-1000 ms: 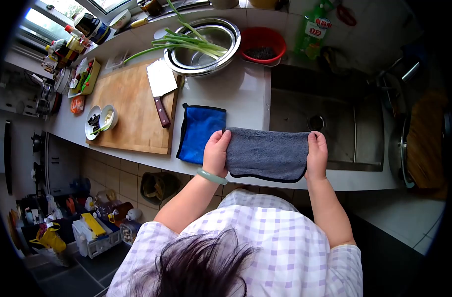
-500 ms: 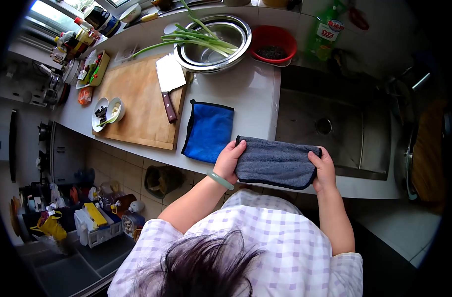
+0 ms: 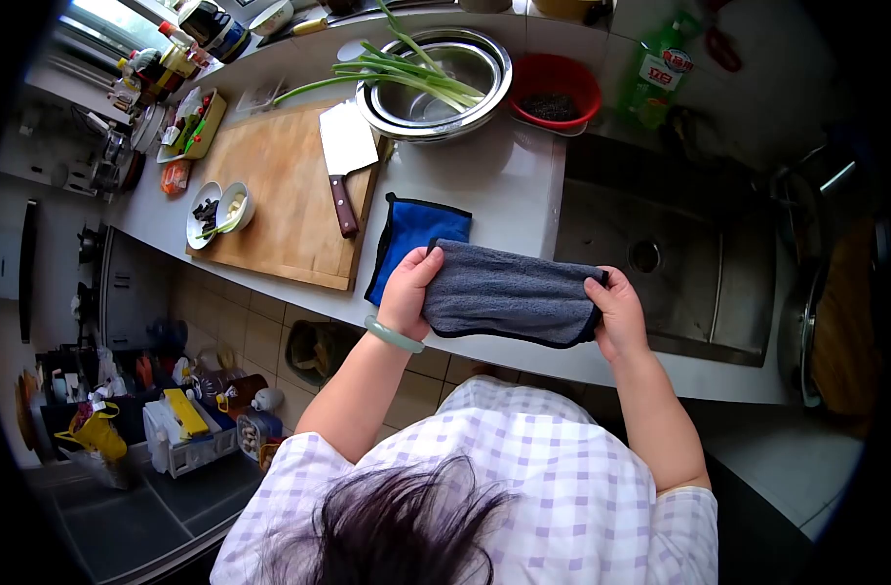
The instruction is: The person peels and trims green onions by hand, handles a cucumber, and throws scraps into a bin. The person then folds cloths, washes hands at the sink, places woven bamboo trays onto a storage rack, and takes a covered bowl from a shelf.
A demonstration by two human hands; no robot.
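A folded grey cloth with a black border is stretched between my two hands above the counter's front edge. My left hand grips its left end, thumb on top, with a pale green bangle on the wrist. Its right end is pinched in my right hand. Partly hidden behind the grey cloth, a blue cloth lies on the counter. Left of it, a cleaver rests on the wooden cutting board.
Green onions lie across nested metal bowls. A red bowl and a green bottle stand behind. The sink is at right. Two small white dishes sit at the board's left.
The grey cloth and both hands moved right and down, then back left and up, now overlapping the blue cloth. The camera view has shifted slightly.
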